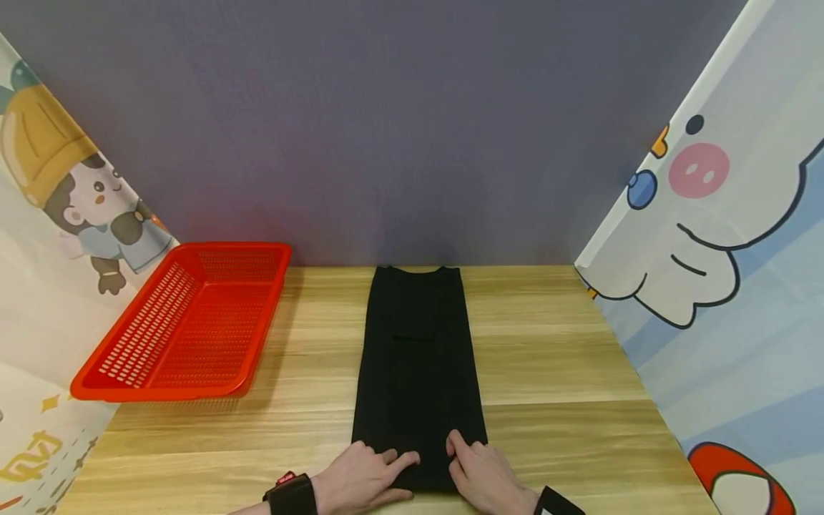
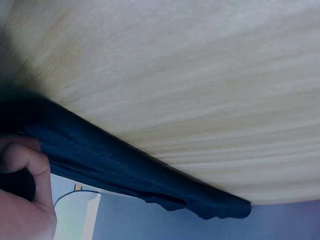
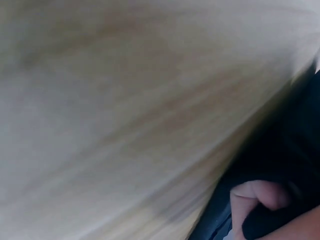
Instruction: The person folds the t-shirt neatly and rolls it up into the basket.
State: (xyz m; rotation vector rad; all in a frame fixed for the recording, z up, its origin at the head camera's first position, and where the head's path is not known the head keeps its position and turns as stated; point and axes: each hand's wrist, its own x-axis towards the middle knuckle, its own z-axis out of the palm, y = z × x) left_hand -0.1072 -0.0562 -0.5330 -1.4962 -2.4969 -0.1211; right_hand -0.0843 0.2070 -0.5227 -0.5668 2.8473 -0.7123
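A black shirt (image 1: 418, 379), folded into a long narrow strip, lies lengthwise on the table, its scooped neckline at the far end. At its near left corner my left hand (image 1: 363, 476) grips the cloth, thumb along the near hem and index finger reaching over the top. My right hand (image 1: 486, 476) pinches the near right corner with bent thumb and index finger. In the left wrist view the shirt's long side edge (image 2: 125, 155) runs away from the curled fingers. Dark cloth shows inside the bent fingers (image 3: 257, 192) in the right wrist view. Both near corners are hidden by the hands.
A red plastic basket (image 1: 219, 329) with perforated walls stands at the left of the wooden table (image 1: 547, 357). A grey panel (image 1: 412, 129) rises behind the table. Cartoon-printed sheets (image 1: 727, 286) flank it on both sides.
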